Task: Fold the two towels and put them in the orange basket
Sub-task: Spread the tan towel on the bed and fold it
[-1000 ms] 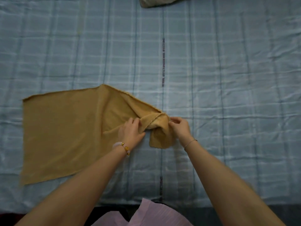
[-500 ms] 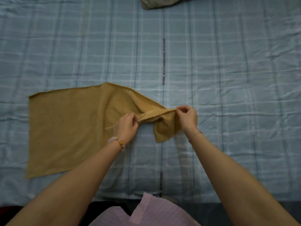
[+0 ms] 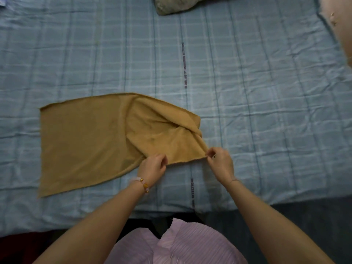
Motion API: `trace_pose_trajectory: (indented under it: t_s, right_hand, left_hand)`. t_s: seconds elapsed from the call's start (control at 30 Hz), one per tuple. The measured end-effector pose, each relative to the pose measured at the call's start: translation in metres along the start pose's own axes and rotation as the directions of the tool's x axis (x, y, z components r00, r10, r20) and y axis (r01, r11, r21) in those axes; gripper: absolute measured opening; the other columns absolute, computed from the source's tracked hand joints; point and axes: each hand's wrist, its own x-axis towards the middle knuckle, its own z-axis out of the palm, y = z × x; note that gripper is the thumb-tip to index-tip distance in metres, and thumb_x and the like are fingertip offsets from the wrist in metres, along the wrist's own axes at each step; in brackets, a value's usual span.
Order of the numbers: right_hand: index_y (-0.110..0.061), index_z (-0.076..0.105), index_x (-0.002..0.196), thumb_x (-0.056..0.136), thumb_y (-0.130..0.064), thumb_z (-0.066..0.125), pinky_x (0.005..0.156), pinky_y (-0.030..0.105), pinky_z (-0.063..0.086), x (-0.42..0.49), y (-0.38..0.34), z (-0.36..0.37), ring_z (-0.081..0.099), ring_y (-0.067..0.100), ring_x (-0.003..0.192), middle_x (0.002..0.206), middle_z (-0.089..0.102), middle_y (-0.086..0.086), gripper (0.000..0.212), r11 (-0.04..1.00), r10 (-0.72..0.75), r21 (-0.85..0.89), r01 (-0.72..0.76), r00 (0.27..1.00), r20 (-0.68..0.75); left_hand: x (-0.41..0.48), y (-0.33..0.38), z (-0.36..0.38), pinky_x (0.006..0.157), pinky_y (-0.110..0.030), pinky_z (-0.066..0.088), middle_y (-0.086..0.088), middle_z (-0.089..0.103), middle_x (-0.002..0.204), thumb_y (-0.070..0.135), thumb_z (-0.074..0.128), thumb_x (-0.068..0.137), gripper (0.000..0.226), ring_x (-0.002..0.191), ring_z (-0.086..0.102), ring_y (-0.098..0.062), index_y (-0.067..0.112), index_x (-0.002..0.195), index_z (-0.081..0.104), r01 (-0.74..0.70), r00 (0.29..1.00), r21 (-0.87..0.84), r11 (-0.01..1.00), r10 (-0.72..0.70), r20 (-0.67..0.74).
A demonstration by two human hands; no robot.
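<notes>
A mustard-brown towel (image 3: 85, 140) lies on the blue checked bedsheet (image 3: 266, 92), flat on its left half and rumpled on its right. My left hand (image 3: 153, 166) pinches the towel's near edge around its middle. My right hand (image 3: 220, 159) pinches the near right corner, and the edge between the two hands is pulled straight. A fold of cloth bunches just above my right hand. The orange basket and a second towel are not in view.
A grey-green bundle of cloth (image 3: 177, 4) sits at the far edge of the bed. A pale pink object (image 3: 341, 25) shows at the top right. The bed's near edge runs just in front of my pink-clothed body (image 3: 171, 246).
The twisted right end of the towel has been untwisted and spread. My hands have moved apart, the right one going right, and they now stretch the near edge between them.
</notes>
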Motion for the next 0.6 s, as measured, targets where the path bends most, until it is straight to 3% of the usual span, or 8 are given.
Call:
trace_pose_trajectory:
  t_s: [0.13,0.3,0.4,0.53,0.6]
  right_hand:
    - [-0.012,0.064,0.08,0.077,-0.008,0.062,0.072,0.041,0.045,-0.033,0.014,0.011,0.058,0.035,0.087,0.087,0.065,0.011,0.006,0.986,-0.066,-0.154,0.059,0.997,-0.041]
    - [-0.015,0.066,0.092,0.087,-0.019,0.056,0.073,0.039,0.043,-0.048,0.024,0.024,0.055,0.029,0.091,0.099,0.065,0.006,0.012,0.951,-0.036,-0.307,0.025,0.999,-0.03]
    - [-0.016,0.068,0.094,0.089,-0.018,0.055,0.072,0.037,0.043,-0.051,0.029,0.033,0.055,0.031,0.092,0.103,0.065,0.007,0.015,0.952,-0.016,-0.305,0.008,1.0,-0.025]
    - [-0.019,0.068,0.106,0.09,-0.013,0.048,0.08,0.035,0.045,-0.049,0.031,0.038,0.054,0.03,0.102,0.109,0.065,0.007,0.026,0.96,0.028,-0.279,0.002,0.994,0.106]
    - [-0.017,0.069,0.106,0.086,-0.01,0.048,0.083,0.036,0.049,-0.047,0.03,0.038,0.057,0.03,0.103,0.109,0.066,0.009,0.029,0.979,0.069,-0.196,-0.05,0.994,0.089]
  left_hand:
    - [-0.023,-0.015,0.011,0.069,-0.035,0.044,-0.007,0.065,0.093,0.014,0.055,0.082,0.01,0.089,0.059,-0.027,0.013,0.09,0.061,-0.01,0.999,0.039,0.999,0.008,0.048]
    - [-0.034,-0.024,0.025,0.073,-0.038,0.048,-0.01,0.064,0.098,0.017,0.052,0.086,0.014,0.093,0.059,-0.03,0.011,0.095,0.06,-0.049,0.995,0.087,0.995,0.041,0.091]
    - [-0.033,-0.027,0.032,0.075,-0.038,0.048,-0.011,0.062,0.102,0.018,0.049,0.088,0.016,0.097,0.057,-0.032,0.012,0.099,0.06,-0.044,0.994,0.121,0.992,0.03,0.11]
    - [-0.025,-0.036,0.031,0.088,-0.036,0.046,-0.01,0.056,0.125,0.02,0.051,0.087,0.037,0.114,0.052,-0.029,0.013,0.123,0.053,-0.092,0.951,0.192,0.977,0.029,0.307]
    - [-0.017,-0.037,0.021,0.093,-0.034,0.044,-0.01,0.055,0.129,0.018,0.052,0.087,0.043,0.117,0.052,-0.027,0.012,0.129,0.05,-0.081,0.947,0.156,0.985,0.027,0.319]
